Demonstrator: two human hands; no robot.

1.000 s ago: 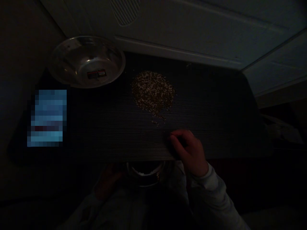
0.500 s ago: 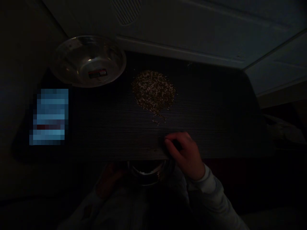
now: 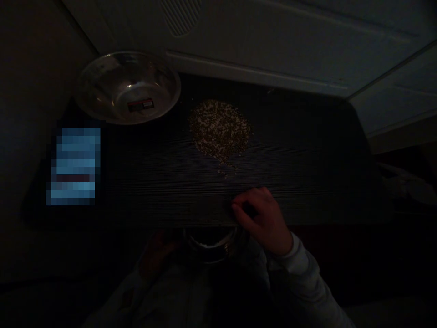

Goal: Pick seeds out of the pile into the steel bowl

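A pile of mixed pale and brown grains or seeds (image 3: 220,130) lies on the dark table (image 3: 307,159), with a few strays trailing towards me. My right hand (image 3: 262,218) rests at the near edge, thumb and fingertips pinched together; whatever is between them is too small and dark to make out. Below that edge is a shiny metal bowl (image 3: 213,255), partly hidden by the tabletop, with some pale stuff along its inside. My left hand (image 3: 159,250) is at the bowl's left side, gripping it, its fingers dim.
A wide steel basin (image 3: 164,98) with a label inside stands at the back left. In front of it lies a phone or tablet (image 3: 75,166) with a lit, blurred screen. White panels (image 3: 273,50) rise behind the table. The room is very dark.
My right hand has shifted slightly left along the near table edge, still pinched. My left hand and the metal bowl stay in place. The view has moved a little.
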